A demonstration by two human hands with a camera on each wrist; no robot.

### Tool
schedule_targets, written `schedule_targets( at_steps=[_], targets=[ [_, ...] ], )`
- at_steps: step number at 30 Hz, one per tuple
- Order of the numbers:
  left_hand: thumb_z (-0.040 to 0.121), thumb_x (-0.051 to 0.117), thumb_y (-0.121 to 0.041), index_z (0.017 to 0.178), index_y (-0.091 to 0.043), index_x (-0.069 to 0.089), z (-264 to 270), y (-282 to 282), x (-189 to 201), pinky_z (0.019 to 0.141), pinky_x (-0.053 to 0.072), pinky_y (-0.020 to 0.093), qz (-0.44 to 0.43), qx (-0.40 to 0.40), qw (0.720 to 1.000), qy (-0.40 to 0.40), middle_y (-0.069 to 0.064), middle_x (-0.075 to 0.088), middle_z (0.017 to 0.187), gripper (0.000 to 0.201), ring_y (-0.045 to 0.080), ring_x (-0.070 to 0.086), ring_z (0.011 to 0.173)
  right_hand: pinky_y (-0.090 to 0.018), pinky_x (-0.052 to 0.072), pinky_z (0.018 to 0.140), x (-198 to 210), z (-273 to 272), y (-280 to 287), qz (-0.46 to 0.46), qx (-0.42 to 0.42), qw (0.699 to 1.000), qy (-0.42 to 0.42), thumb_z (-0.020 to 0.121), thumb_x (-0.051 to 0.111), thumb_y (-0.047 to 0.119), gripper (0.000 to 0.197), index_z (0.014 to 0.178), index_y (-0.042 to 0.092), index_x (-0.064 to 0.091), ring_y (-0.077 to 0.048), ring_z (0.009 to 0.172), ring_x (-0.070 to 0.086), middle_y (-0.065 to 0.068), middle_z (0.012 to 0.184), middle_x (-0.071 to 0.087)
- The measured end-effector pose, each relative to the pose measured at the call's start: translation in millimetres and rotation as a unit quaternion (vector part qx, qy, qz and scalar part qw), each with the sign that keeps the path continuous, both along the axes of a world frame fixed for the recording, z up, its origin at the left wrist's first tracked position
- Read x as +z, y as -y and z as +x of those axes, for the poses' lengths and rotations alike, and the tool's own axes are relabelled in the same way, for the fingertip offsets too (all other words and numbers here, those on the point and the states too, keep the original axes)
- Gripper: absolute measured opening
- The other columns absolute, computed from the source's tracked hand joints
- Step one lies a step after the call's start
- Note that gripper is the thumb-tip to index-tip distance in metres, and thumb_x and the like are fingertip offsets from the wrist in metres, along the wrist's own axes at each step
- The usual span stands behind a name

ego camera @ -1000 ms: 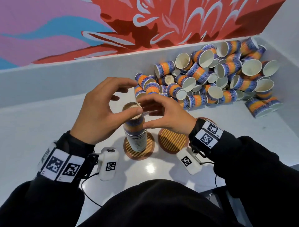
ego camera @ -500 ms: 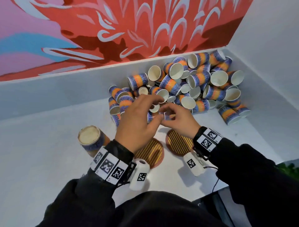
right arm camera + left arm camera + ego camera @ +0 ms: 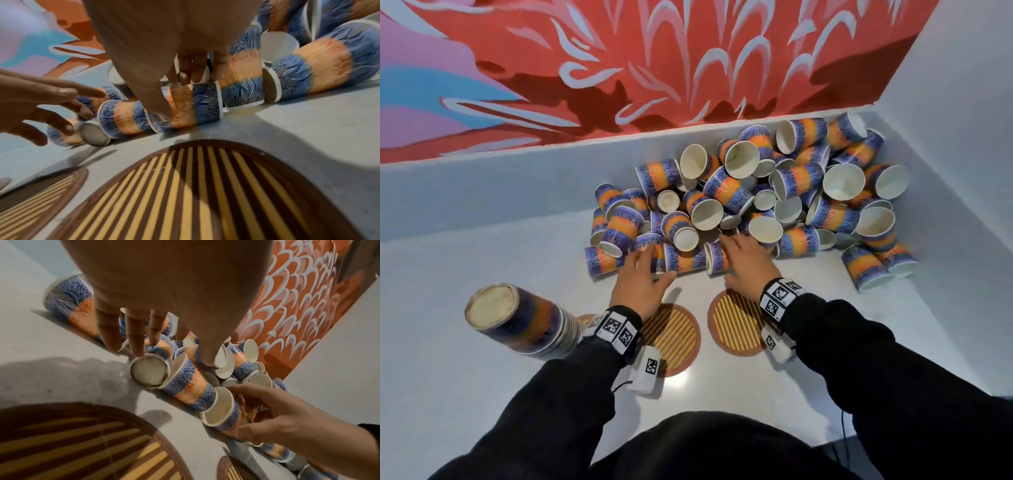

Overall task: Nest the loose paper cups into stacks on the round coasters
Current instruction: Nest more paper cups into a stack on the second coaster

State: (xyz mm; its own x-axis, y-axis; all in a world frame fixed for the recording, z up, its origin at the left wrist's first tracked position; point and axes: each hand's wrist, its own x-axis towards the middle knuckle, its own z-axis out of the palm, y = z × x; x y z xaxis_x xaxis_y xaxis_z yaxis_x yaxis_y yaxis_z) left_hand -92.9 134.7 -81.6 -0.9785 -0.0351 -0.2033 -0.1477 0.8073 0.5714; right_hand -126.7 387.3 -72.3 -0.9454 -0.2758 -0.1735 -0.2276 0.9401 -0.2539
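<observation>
Loose blue-and-orange paper cups [image 3: 784,192] lie heaped in the back right corner. A nested stack [image 3: 517,322] stands upside down at the left, on a coaster [image 3: 585,318] that barely shows. Two striped round coasters [image 3: 674,339] [image 3: 736,322] lie bare below my wrists. My left hand [image 3: 654,263] [image 3: 172,358] reaches into the pile's front edge with straight fingers, one fingertip [image 3: 137,352] touching a lying cup's base [image 3: 148,374]. My right hand [image 3: 726,260] [image 3: 176,99] pinches a cup on its side [image 3: 201,104] [image 3: 222,410] between thumb and fingers.
White walls close in the table [image 3: 465,394] at the back and right, with a red mural [image 3: 688,68] above. Two cups [image 3: 869,267] lie apart at the pile's right end. My dark sleeves [image 3: 859,342] cover the near edge.
Both hands left the top of the stack and moved forward to the pile. The right hand now holds a lying cup. The view swung right, so the stack appears at the left.
</observation>
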Motion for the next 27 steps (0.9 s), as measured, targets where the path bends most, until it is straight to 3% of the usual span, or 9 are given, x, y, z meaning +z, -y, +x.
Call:
schedule_targets(
  at_steps=[2, 5, 9, 12, 16, 20, 22, 25, 27],
  targets=[
    [0.098, 0.06, -0.06, 0.164, -0.032, 0.021, 0.4, 0.0, -1.9, 0.115, 0.044, 0.051, -0.017, 0.002, 1.0, 0.016, 0.015, 0.034, 0.163, 0.082, 0.037, 0.048, 0.143, -0.048, 0.047, 0.105, -5.8, 1.8, 3.0, 0.049, 0.009, 0.998, -0.034, 0.084, 0.079, 0.036, 0.083, 0.155, 0.019, 0.041, -0.032, 0.128, 0.049, -0.009, 0.14, 0.049],
    [0.098, 0.061, -0.059, 0.165, -0.034, 0.012, -0.5, 2.5, -6.6, 0.11, 0.048, 0.05, 0.012, 0.024, 1.0, 0.013, 0.01, 0.05, 0.157, 0.087, 0.034, 0.057, 0.136, -0.046, 0.045, 0.104, -13.6, 6.6, 2.1, 0.035, 0.026, 0.997, -0.058, 0.082, 0.082, 0.047, 0.072, 0.143, 0.022, 0.052, -0.029, 0.123, 0.048, -0.006, 0.134, 0.05],
    [0.098, 0.062, -0.056, 0.166, -0.033, 0.006, -9.3, 7.7, -9.9, 0.111, 0.047, 0.052, 0.032, 0.048, 0.998, 0.023, 0.013, 0.055, 0.153, 0.091, 0.039, 0.061, 0.131, -0.043, 0.043, 0.102, -13.4, 6.6, 1.0, -0.026, 0.04, 0.998, -0.037, 0.078, 0.086, 0.043, 0.065, 0.131, 0.022, 0.054, -0.027, 0.119, 0.055, -0.005, 0.127, 0.058],
    [0.099, 0.06, -0.056, 0.162, -0.031, 0.02, -15.8, 10.7, -6.2, 0.109, 0.047, 0.051, 0.019, 0.05, 0.998, 0.033, 0.016, 0.058, 0.149, 0.079, 0.04, 0.061, 0.13, -0.042, 0.048, 0.09, -11.0, 10.1, -1.8, -0.092, 0.03, 0.995, 0.025, 0.076, 0.086, 0.046, 0.065, 0.127, 0.024, 0.051, -0.024, 0.109, 0.06, -0.003, 0.119, 0.062],
    [0.099, 0.053, -0.064, 0.132, -0.027, 0.048, -15.7, 13.5, -4.8, 0.098, 0.051, 0.051, -0.028, 0.07, 0.997, 0.003, 0.014, 0.056, 0.134, 0.05, 0.039, 0.063, 0.115, -0.039, 0.048, 0.102, -8.4, 20.1, -14.2, -0.171, 0.015, 0.983, 0.07, 0.077, 0.087, 0.047, 0.079, 0.142, 0.027, 0.049, -0.017, 0.121, 0.055, 0.001, 0.134, 0.058],
    [0.104, 0.055, -0.047, 0.113, -0.017, 0.051, -15.6, 12.1, -15.1, 0.089, 0.045, 0.042, 0.031, 0.077, 0.996, -0.045, 0.012, 0.055, 0.121, 0.031, 0.036, 0.06, 0.109, -0.034, 0.048, 0.1, -9.0, 31.1, -26.6, -0.234, -0.002, 0.967, 0.098, 0.078, 0.088, 0.048, 0.072, 0.14, 0.03, 0.055, -0.013, 0.115, 0.057, 0.004, 0.127, 0.059],
    [0.101, 0.061, -0.04, 0.123, -0.017, 0.05, -19.2, 11.6, -18.2, 0.094, 0.047, 0.044, 0.078, 0.079, 0.992, -0.062, 0.012, 0.058, 0.124, 0.034, 0.035, 0.06, 0.115, -0.035, 0.05, 0.1, -10.0, 34.9, -29.5, -0.247, -0.01, 0.963, 0.104, 0.078, 0.089, 0.048, 0.073, 0.14, 0.031, 0.055, -0.013, 0.114, 0.059, 0.004, 0.127, 0.06],
    [0.091, 0.067, -0.044, 0.151, -0.032, 0.034, -27.7, 10.6, -21.0, 0.109, 0.046, 0.051, 0.082, 0.058, 0.995, -0.03, 0.015, 0.055, 0.143, 0.07, 0.034, 0.056, 0.128, -0.036, 0.051, 0.102, -9.4, 38.2, -26.8, -0.252, -0.024, 0.961, 0.107, 0.077, 0.09, 0.048, 0.076, 0.141, 0.029, 0.055, -0.013, 0.115, 0.059, 0.004, 0.131, 0.06],
    [0.09, 0.069, -0.046, 0.153, -0.039, 0.03, -34.6, 9.5, -22.0, 0.112, 0.045, 0.056, 0.074, 0.052, 0.996, 0.003, 0.018, 0.053, 0.148, 0.074, 0.039, 0.055, 0.133, -0.036, 0.051, 0.101, -7.3, 40.1, -22.8, -0.258, -0.034, 0.959, 0.117, 0.075, 0.09, 0.049, 0.078, 0.142, 0.028, 0.056, -0.014, 0.116, 0.061, 0.004, 0.131, 0.061]
  ],
)
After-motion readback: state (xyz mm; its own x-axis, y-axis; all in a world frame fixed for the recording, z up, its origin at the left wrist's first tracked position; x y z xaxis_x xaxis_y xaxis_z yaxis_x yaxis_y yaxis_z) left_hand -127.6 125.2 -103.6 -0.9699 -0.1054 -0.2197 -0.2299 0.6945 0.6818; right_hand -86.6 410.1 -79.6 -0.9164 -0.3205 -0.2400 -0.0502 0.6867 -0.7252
